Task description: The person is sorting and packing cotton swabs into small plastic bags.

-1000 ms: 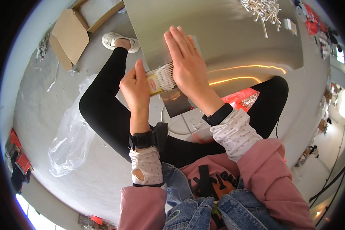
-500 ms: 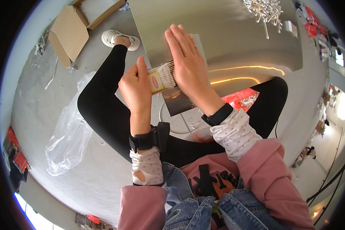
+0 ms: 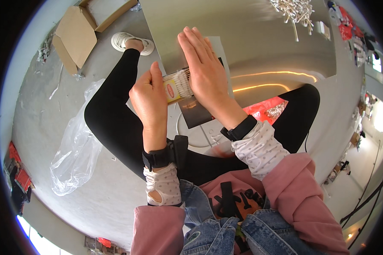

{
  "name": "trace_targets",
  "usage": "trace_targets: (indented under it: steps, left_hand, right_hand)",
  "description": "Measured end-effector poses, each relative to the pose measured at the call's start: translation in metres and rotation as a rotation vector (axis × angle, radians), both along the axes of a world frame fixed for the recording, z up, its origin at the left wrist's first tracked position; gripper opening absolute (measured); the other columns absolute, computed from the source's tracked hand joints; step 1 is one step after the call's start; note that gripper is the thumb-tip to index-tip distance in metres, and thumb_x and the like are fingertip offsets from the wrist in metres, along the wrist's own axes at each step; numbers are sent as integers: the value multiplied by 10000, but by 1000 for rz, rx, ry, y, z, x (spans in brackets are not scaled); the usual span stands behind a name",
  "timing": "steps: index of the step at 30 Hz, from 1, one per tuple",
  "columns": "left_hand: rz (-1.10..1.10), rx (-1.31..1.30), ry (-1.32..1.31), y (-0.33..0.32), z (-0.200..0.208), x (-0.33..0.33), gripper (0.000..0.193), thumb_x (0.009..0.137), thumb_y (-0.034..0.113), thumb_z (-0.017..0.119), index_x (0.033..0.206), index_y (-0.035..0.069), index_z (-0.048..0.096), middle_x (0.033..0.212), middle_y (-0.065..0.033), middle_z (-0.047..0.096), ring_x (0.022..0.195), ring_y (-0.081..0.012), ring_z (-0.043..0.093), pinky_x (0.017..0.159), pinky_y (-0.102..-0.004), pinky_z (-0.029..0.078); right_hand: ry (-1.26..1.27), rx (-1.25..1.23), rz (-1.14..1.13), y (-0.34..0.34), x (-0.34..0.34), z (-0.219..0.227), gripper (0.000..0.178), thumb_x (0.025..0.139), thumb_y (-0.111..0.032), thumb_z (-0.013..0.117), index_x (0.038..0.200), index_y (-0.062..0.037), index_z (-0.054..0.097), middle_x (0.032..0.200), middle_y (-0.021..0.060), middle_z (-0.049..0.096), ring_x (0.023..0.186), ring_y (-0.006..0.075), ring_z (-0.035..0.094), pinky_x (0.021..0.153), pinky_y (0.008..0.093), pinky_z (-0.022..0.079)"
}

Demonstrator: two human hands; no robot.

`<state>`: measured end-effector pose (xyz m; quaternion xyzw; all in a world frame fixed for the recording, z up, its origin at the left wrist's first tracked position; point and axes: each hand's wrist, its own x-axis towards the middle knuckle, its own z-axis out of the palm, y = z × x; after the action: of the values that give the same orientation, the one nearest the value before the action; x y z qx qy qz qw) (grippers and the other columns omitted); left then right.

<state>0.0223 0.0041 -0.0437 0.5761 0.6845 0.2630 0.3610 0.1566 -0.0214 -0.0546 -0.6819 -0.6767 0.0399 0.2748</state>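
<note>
My left hand (image 3: 149,97) is wrapped round a small pack with a yellow label (image 3: 171,90), its thumb pointing up. Out of the pack's right end sticks a row of cotton swabs (image 3: 183,83), white tips showing. Flat and straight-fingered, my right hand (image 3: 208,74) stands on edge against the swab ends; its palm side is hidden. Beneath both hands lies a dark shiny flat piece (image 3: 194,113) beside a grey sheet (image 3: 224,57), at the near left corner of a shiny metal tabletop (image 3: 259,55).
A heap of loose cotton swabs (image 3: 294,12) lies at the table's far right, with a small white block (image 3: 323,30) near it. A red bag (image 3: 264,106) sits by my right leg. On the floor at left are a cardboard box (image 3: 75,38) and a clear plastic bag (image 3: 74,155).
Both hands have shifted slightly left together with the pack. My right hand has tilted a little further left, still against the swab ends.
</note>
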Motion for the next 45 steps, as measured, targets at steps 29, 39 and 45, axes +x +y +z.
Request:
trace_targets:
  steps: [29,39,45]
  left_hand:
    - [-302,-330,-68,20,29,-27,357,963,319,652,864,-23,670,647,-72,584,606,-94,528,571,-290,432]
    - [-983,-548,20,87,27,-38,410,749,282,839,851,-66,648,693,-48,542,666,-127,498,629,-301,424]
    - [-1012,-605,16,89,28,-31,419,745,273,848,821,-74,627,679,-42,501,662,-124,467,618,-298,405]
  right_hand:
    - [1697,141,-176,-7,-17,15,558,1092,-377,344,1418,65,438,1465,207,476,1404,290,421,1192,412,295]
    - [1611,-11,-97,-24,-27,15,570,1087,-415,334,1388,56,443,1456,168,470,1417,251,392,1209,404,268]
    - [1579,-17,-100,-24,-30,14,582,1083,-426,346,1391,58,440,1464,169,461,1415,234,387,1212,388,251]
